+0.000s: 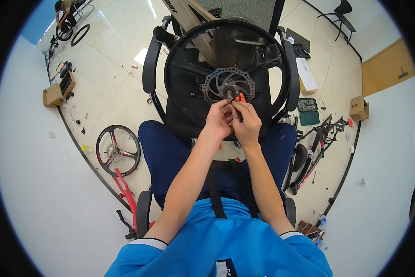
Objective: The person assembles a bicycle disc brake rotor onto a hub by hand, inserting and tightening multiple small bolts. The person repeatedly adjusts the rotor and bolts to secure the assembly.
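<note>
- A person in a blue shirt (226,249) sat on an office chair, both forearms reaching forward over dark blue trousers (170,152) toward a black bicycle wheel (228,69) propped upright against a second chair just ahead.
- The left hand (218,121) and right hand (247,123) met, touching, at the wheel's hub, fingers pinched closed around a small part at the axle (229,95); an orange tool tip (241,97) showed just above the right fingers, though which hand gripped it could not be told.
- The silver brake disc (229,85) sat mounted on the hub, so the work appeared to be at the fine axle fittings, with the wheel not yet on any frame.
- Room was tight: the tyre rim ringed the hands, and chair arms flanked the wheel left and right.
- On the floor, a red-and-black wheel (118,150) lay near left and a red-and-black bicycle frame (316,150) near right.
- Farther off were cardboard boxes (55,93) at left and a green tool case (308,111) at right, with open tiled floor (115,55) beyond.
</note>
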Tool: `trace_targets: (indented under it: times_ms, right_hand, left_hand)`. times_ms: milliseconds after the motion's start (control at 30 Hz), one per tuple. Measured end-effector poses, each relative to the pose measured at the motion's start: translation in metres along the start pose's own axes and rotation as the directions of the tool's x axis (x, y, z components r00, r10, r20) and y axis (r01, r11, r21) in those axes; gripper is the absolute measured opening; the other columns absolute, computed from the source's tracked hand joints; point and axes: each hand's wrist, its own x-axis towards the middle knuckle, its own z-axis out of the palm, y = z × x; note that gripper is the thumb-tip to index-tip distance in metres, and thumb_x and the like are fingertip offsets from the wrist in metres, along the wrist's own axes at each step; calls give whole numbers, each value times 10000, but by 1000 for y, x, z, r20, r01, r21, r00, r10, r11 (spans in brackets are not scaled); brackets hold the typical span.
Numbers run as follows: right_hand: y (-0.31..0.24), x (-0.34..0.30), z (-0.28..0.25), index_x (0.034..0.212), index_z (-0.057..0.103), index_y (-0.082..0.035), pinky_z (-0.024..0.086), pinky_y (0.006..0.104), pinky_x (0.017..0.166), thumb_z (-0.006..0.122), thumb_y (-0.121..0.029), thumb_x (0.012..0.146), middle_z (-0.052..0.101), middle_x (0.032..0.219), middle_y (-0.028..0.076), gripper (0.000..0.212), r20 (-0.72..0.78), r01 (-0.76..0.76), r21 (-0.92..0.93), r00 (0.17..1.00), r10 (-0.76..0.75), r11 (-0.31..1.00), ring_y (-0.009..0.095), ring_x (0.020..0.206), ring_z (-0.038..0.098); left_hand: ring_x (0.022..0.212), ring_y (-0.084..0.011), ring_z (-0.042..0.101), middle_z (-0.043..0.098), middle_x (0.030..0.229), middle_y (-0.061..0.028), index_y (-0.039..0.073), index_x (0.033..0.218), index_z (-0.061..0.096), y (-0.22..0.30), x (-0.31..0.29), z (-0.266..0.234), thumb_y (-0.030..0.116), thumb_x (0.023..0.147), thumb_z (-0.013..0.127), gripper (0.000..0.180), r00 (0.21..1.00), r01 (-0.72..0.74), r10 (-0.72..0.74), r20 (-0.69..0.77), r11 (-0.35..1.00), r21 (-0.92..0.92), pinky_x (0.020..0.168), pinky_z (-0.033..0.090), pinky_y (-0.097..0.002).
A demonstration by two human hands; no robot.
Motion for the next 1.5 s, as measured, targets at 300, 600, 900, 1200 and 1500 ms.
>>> trace_targets:
  times_ms: [300,600,900,1200,1500]
  right_hand:
    - [-9,8,0,957,706,-12,562,333,666,766,44,779,691,928,117,196,-17,23,-50,1000,-24,998,283,740,691]
    - [-5,-1,-4,1054,735,11,582,306,778,695,103,806,751,992,158,268,16,-130,164,992,129,978,242,880,749]
    - [3,-4,0,952,734,11,581,303,752,759,69,742,748,947,142,220,-4,-202,172,979,206,964,233,837,745]
    - [-7,-3,2,986,752,-2,580,313,761,756,68,771,755,963,132,227,-44,-77,110,996,83,991,255,846,738]
    - [-4,-2,9,900,742,19,551,275,651,792,19,794,732,817,106,117,-108,-249,133,959,264,959,197,710,714]
  left_hand:
    - [553,-49,361,531,678,81,132,812,701,5,14,-10,232,924,734,153,997,42,-38,65,997,-62,528,339,-194]
    - [524,-45,313,500,629,88,138,786,682,1,9,-4,315,885,802,236,998,36,-34,50,999,-38,477,252,-220]
    - [572,-78,381,548,635,81,155,768,698,-1,3,-6,267,930,673,199,1000,10,-10,14,1000,-14,549,286,-248]
    - [557,-44,401,613,724,79,138,814,704,-1,9,0,250,939,719,169,998,27,-28,-61,999,-20,563,340,-186]
    - [630,-91,433,569,727,69,127,834,694,-3,-1,-6,224,921,598,162,997,58,-51,66,992,-114,601,356,-242]
